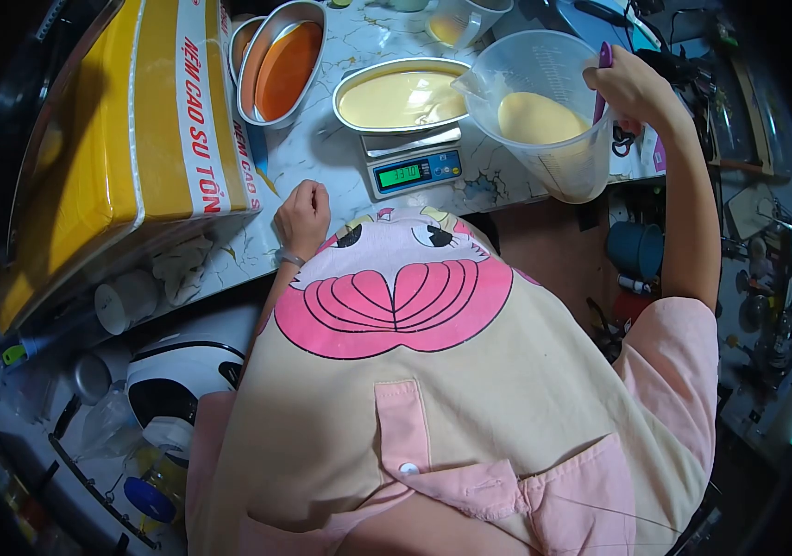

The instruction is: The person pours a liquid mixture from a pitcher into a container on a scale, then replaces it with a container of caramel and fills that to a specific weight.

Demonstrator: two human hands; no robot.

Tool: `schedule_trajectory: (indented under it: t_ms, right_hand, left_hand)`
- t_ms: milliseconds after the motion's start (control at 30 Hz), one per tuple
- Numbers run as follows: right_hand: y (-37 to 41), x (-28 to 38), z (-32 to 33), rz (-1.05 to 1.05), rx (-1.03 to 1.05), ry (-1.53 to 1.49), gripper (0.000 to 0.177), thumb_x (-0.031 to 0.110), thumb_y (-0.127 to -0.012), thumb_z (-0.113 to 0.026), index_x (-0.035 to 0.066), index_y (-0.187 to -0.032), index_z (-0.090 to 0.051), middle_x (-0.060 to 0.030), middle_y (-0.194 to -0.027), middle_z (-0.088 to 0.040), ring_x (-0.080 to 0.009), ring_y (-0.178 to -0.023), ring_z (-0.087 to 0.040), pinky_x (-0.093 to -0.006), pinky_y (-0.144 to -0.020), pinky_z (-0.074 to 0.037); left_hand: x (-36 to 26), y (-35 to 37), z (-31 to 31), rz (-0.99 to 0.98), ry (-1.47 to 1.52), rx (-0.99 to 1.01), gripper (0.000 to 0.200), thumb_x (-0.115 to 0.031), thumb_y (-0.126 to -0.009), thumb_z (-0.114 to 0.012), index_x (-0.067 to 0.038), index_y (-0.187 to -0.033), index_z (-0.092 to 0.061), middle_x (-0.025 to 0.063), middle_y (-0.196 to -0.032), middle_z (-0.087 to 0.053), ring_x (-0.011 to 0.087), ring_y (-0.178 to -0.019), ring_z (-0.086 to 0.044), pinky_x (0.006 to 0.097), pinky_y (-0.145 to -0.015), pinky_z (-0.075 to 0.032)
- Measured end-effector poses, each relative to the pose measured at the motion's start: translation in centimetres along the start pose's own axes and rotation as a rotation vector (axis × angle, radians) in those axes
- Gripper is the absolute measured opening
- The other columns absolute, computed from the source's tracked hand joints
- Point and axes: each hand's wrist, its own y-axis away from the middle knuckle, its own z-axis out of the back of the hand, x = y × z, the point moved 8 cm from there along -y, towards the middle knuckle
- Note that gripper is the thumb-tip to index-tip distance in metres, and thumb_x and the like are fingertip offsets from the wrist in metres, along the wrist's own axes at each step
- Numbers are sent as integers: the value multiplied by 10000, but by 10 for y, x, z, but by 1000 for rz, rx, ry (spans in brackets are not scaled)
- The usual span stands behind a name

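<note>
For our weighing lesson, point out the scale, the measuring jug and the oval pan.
scale (413,161), head view, front panel.
measuring jug (570,176), head view, lower wall.
oval pan (340,94), head view, left rim.

1 batter-filled oval pan (401,97), 2 empty oval pans (285,60), 1 digital scale (414,165), 1 clear measuring jug (544,111), 1 purple-handled utensil (604,57), 1 yellow carton (127,120), 1 blue mug (635,248). 2 hands: 1 left hand (303,218), 1 right hand (632,88).
</note>
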Motion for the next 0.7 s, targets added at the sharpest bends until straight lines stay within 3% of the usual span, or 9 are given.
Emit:
schedule_trajectory:
  t_ms: [200, 433, 600, 700]
  right_hand:
    - [-11, -5, -8, -55, 108, 81, 242, 189, -746, -496, -46, -767, -551, -124, -544, -554, -241, -374, -564, -362, -379, -473]
    - [-14, -2, -5, -77, 91, 166, 283, 209, -760, -511, -63, -785, -582, -149, -590, -592, -256, -409, -590, -364, -413, -500]
    - [-22, -8, -7, -47, 14, 224, 313, 253, -758, -537, -45, -804, -620, -154, -638, -616, -260, -549, -624, -377, -577, -505]
    - [-21, -7, -7, -59, 27, 221, 315, 259, -757, -541, -42, -804, -621, -152, -662, -625, -257, -585, -617, -381, -604, -496]
  left_hand:
    - [0, 0, 1, 5, 9, -12, 132, -176, -872, -595, -68, -796, -602, 103, -671, -611, 319, -588, -603, 405, -522, -449]
    - [0, 0, 0, -2, -6, -12, 133, -174, -878, -588, -71, -794, -593, 100, -683, -616, 322, -594, -606, 414, -518, -457]
    - [3, 0, 0, 31, 9, -14, 143, -190, -864, -609, -63, -798, -607, 109, -674, -619, 315, -599, -611, 400, -532, -450]
    - [1, 0, 1, 24, 17, -18, 141, -188, -865, -608, -62, -801, -608, 111, -674, -618, 316, -598, -610, 401, -531, -449]
